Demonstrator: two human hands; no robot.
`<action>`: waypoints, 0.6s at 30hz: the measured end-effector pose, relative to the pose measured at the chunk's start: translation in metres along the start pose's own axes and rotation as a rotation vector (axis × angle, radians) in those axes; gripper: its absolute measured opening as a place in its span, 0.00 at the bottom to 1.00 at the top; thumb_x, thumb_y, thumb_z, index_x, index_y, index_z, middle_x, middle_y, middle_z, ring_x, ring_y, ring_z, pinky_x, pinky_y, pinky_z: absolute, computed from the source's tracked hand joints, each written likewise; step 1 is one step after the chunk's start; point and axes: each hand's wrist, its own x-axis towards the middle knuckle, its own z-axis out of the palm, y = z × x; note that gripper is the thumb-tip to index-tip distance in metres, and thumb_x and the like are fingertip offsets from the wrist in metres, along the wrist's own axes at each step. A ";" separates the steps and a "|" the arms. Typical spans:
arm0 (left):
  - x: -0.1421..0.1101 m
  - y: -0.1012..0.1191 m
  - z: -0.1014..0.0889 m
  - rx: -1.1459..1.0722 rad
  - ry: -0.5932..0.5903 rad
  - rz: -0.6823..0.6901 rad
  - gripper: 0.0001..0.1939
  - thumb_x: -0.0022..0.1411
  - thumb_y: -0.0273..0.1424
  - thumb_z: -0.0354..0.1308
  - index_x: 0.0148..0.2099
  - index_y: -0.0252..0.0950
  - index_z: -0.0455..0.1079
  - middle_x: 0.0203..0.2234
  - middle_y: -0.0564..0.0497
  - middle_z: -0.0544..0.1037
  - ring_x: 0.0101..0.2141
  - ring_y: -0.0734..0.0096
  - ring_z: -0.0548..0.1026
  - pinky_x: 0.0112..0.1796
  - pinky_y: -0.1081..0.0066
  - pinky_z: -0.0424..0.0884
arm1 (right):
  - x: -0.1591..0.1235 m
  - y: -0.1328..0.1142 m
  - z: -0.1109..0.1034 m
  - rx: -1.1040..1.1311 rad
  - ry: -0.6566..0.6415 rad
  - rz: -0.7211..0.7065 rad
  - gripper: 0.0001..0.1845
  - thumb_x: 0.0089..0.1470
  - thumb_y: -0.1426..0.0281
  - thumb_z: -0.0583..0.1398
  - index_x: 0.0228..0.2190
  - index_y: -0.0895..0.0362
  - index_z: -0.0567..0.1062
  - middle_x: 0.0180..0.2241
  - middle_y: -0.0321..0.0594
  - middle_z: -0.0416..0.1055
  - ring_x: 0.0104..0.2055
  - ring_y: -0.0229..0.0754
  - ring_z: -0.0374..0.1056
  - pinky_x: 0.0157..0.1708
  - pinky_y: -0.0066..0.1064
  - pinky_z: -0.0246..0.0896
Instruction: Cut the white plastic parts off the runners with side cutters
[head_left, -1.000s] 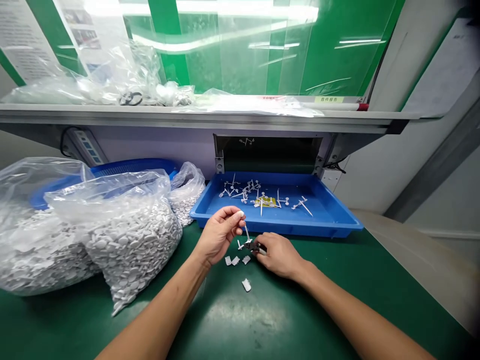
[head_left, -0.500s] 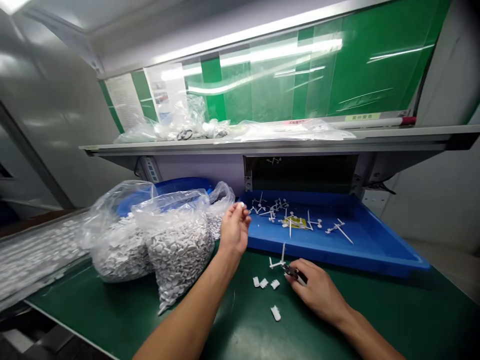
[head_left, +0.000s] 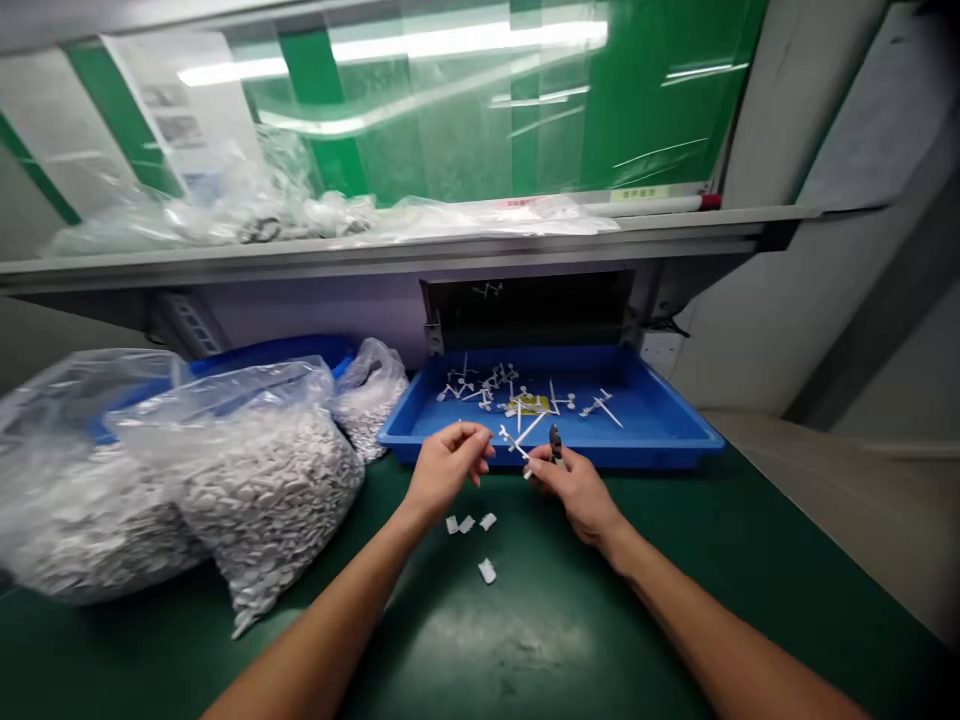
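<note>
The left hand (head_left: 446, 472) and right hand (head_left: 577, 492) are apart but close to each other, just in front of the near rim of a blue plastic tray (head_left: 637, 455), above the green worktop (head_left: 525, 640). The right fingers (head_left: 568, 462) close around small dark side cutters (head_left: 555, 442), tip pointing up, and appear to pinch the lower end of a white moulded runner (head_left: 516, 445). Held up in the air, the runner slants up and left against the tray. The left fingertips (head_left: 469, 432) pinch together near its upper end, but whether they grip it is too small to tell. The step in hand looks like trimming this runner, and the next move appears to call for setting the cutter tip against a stem. 4 small white pieces (head_left: 466, 524) lie on the worktop below the hands. More runners (head_left: 487, 385) lie in the tray, and 3 clear bags of white parts (head_left: 262, 510) sit toward the worktop's left edge.
</note>
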 end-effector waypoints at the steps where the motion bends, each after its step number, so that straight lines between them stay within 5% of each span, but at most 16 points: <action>1: -0.006 -0.007 0.003 0.087 -0.047 0.003 0.10 0.51 0.31 0.69 0.34 0.30 0.75 0.24 0.49 0.76 0.20 0.76 0.71 0.17 0.81 0.65 | 0.001 0.001 0.000 0.095 0.002 0.045 0.17 0.48 0.58 0.64 0.35 0.57 0.74 0.30 0.37 0.72 0.33 0.40 0.66 0.32 0.29 0.59; 4: -0.017 -0.024 0.011 0.265 -0.162 -0.013 0.12 0.52 0.34 0.68 0.37 0.32 0.76 0.26 0.49 0.77 0.23 0.73 0.72 0.18 0.80 0.67 | -0.002 0.000 0.003 0.307 -0.017 0.125 0.20 0.45 0.57 0.67 0.36 0.56 0.73 0.31 0.37 0.73 0.33 0.40 0.67 0.32 0.29 0.60; 9: -0.024 -0.039 0.023 0.074 -0.204 -0.166 0.15 0.54 0.36 0.67 0.41 0.31 0.76 0.31 0.45 0.78 0.26 0.73 0.73 0.22 0.78 0.70 | -0.009 -0.001 0.012 0.390 -0.031 0.125 0.20 0.45 0.57 0.68 0.35 0.56 0.72 0.29 0.36 0.71 0.30 0.38 0.67 0.32 0.30 0.62; 14: -0.025 -0.043 0.024 0.047 -0.053 -0.099 0.15 0.53 0.37 0.67 0.40 0.31 0.77 0.25 0.48 0.76 0.24 0.74 0.72 0.22 0.78 0.70 | -0.011 -0.002 0.013 0.178 -0.045 0.051 0.17 0.51 0.57 0.63 0.38 0.56 0.73 0.31 0.37 0.72 0.32 0.39 0.67 0.34 0.30 0.62; 18: -0.021 -0.036 0.015 0.161 0.018 0.019 0.14 0.55 0.38 0.66 0.39 0.33 0.77 0.27 0.48 0.77 0.23 0.74 0.72 0.22 0.77 0.71 | -0.012 -0.015 -0.001 -0.322 -0.007 -0.176 0.15 0.55 0.61 0.58 0.41 0.55 0.75 0.37 0.40 0.74 0.39 0.43 0.67 0.40 0.33 0.61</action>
